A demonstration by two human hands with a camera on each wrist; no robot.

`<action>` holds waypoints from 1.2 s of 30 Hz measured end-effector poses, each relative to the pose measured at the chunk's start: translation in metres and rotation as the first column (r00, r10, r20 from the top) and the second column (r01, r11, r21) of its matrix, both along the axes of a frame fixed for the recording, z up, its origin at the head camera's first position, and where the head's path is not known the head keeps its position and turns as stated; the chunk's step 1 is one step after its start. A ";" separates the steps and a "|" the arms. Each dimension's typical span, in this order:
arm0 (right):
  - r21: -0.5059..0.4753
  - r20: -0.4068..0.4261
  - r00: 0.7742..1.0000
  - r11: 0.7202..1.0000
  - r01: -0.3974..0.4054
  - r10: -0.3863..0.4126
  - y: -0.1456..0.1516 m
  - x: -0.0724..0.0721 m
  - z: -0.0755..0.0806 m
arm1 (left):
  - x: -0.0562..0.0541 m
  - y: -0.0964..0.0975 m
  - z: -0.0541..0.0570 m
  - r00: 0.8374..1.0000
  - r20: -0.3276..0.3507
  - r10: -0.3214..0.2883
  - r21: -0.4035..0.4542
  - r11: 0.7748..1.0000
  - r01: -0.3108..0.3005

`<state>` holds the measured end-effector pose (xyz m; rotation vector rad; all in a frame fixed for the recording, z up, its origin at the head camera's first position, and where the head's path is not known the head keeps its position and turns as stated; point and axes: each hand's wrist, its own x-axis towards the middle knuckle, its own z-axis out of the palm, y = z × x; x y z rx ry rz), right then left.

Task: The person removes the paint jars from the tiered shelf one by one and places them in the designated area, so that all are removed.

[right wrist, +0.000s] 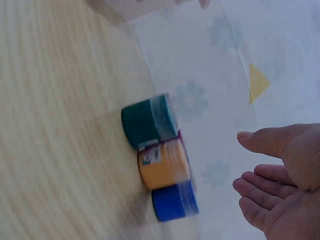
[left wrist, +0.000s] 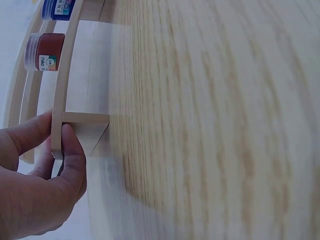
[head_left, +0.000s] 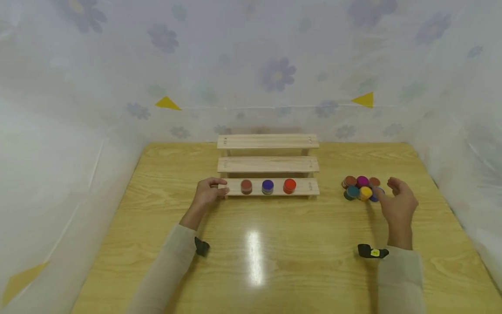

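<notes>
A three-tier wooden stand (head_left: 268,165) rises in steps toward the back wall. My left hand (head_left: 208,192) pinches the left end of its lowest tier, thumb and fingers on either side of the board in the left wrist view. Along that tier stand a brown paint jar (head_left: 246,187), a purple-blue paint jar (head_left: 268,187) and a red paint jar (head_left: 289,186). My right hand (head_left: 400,207) hovers by a cluster of jars at the right, fingers apart and holding nothing. Teal (right wrist: 150,121), yellow (right wrist: 164,164) and blue (right wrist: 175,201) jars make up its near row.
Behind the cluster's near row are a magenta jar (head_left: 362,181) and two brownish jars, one of them a reddish-brown jar (head_left: 349,182). Flower-patterned sheeting (head_left: 274,74) encloses the wooden table (head_left: 219,270) at the back and sides, with yellow triangles (head_left: 364,100) on it.
</notes>
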<state>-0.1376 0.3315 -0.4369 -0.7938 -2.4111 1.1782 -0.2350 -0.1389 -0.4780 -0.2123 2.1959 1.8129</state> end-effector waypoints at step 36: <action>0.074 -0.138 0.890 0.900 -0.429 0.435 -0.131 -0.035 -0.007 | 0.000 0.000 0.001 1.000 -0.008 -0.007 0.029 1.000 0.007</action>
